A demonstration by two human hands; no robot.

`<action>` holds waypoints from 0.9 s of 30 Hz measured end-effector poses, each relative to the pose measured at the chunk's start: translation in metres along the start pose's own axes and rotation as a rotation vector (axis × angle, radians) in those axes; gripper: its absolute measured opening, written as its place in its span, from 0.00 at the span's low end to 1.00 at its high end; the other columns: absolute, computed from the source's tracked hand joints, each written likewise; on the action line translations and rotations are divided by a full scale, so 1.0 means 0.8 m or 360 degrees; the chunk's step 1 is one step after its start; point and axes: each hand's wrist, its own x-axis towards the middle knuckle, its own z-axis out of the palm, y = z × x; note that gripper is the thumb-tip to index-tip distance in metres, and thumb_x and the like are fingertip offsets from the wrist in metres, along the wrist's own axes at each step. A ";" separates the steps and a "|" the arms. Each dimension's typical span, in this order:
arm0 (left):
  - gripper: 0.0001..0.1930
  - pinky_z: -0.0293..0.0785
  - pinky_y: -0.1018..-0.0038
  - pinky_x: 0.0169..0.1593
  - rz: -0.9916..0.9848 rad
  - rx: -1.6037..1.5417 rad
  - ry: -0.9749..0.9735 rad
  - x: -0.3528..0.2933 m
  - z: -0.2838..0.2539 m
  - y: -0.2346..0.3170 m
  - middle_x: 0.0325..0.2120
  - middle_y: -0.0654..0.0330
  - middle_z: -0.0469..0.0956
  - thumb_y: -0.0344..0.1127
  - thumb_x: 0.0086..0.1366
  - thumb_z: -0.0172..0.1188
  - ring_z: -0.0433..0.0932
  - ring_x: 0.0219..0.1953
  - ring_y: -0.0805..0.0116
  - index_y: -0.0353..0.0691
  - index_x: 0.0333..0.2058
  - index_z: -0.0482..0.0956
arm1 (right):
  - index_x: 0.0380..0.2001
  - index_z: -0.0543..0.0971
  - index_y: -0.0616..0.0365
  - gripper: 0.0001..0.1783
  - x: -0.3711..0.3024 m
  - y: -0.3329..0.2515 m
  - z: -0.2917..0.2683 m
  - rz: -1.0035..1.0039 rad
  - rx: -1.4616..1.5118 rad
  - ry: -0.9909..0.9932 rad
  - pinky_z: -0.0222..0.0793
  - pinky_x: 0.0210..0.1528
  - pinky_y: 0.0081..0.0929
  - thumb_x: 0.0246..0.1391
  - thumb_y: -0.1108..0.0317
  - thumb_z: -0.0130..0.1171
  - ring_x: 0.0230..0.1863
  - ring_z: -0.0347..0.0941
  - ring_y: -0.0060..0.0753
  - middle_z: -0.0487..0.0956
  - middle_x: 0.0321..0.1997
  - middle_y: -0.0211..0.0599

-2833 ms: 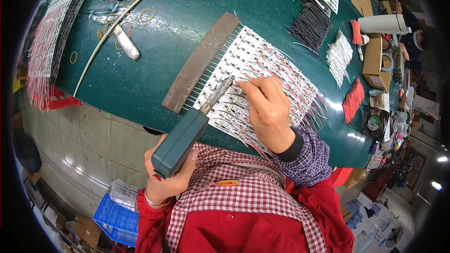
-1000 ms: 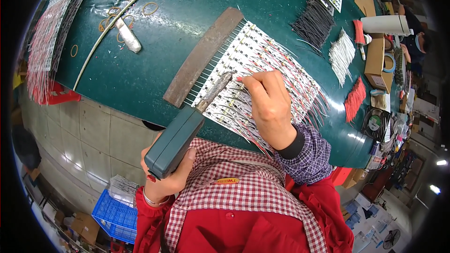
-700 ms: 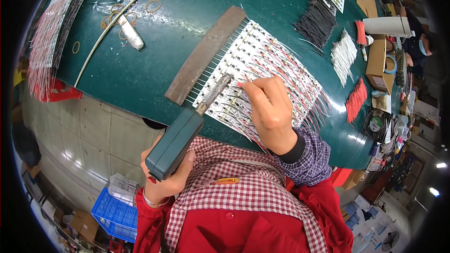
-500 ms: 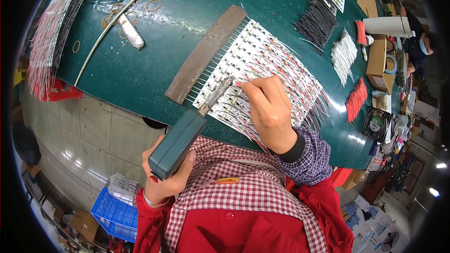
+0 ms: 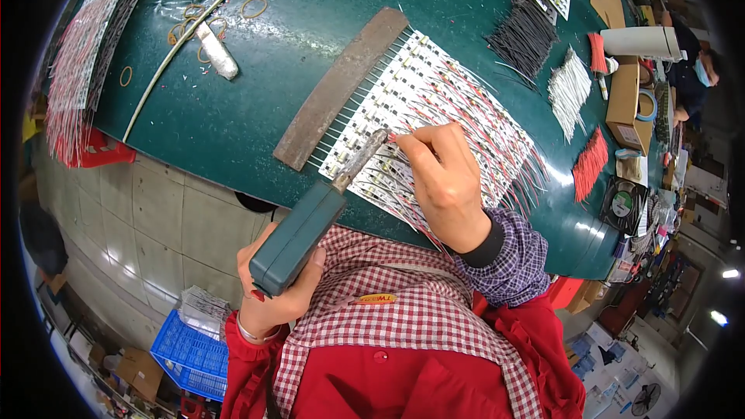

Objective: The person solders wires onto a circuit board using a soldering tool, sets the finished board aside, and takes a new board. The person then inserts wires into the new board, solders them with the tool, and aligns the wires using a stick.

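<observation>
Yellow badge [image 5: 376,299] is lettered; left hand [image 5: 281,299] grips tool [image 5: 299,240].

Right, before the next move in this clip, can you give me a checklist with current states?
1. Left hand gripping the green tool: ok, wrapped around its handle.
2. Metal tip over the white boards: ok.
3. Tip touching a board: cannot tell.
4. Right hand well clear of the tip: not ok, its fingers are right beside it.
5. What the right hand pinches: cannot tell, too small.
6. Brown bar alongside the boards: ok, lying on their left.
</observation>
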 end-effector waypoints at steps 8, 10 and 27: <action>0.12 0.75 0.72 0.29 0.0129 0.0060 0.0129 -0.006 -0.002 -0.007 0.28 0.52 0.80 0.23 0.52 0.67 0.80 0.25 0.61 0.29 0.37 0.82 | 0.40 0.79 0.66 0.18 -0.001 0.001 0.002 -0.0030 -0.0040 0.0029 0.70 0.33 0.32 0.41 0.82 0.60 0.36 0.71 0.40 0.74 0.36 0.40; 0.12 0.75 0.72 0.29 0.0134 0.0060 0.0133 -0.006 -0.003 -0.006 0.28 0.52 0.80 0.23 0.52 0.67 0.80 0.25 0.61 0.29 0.37 0.82 | 0.40 0.79 0.66 0.18 0.000 0.001 0.002 -0.0071 -0.0038 0.0061 0.70 0.33 0.32 0.40 0.82 0.61 0.36 0.71 0.40 0.74 0.36 0.40; 0.09 0.70 0.74 0.26 0.0070 0.0036 0.0053 -0.022 -0.008 -0.010 0.26 0.55 0.78 0.21 0.52 0.67 0.77 0.23 0.65 0.30 0.34 0.82 | 0.38 0.80 0.66 0.16 -0.007 -0.012 0.004 -0.0050 0.0013 0.0045 0.70 0.33 0.31 0.40 0.82 0.61 0.35 0.71 0.39 0.74 0.34 0.39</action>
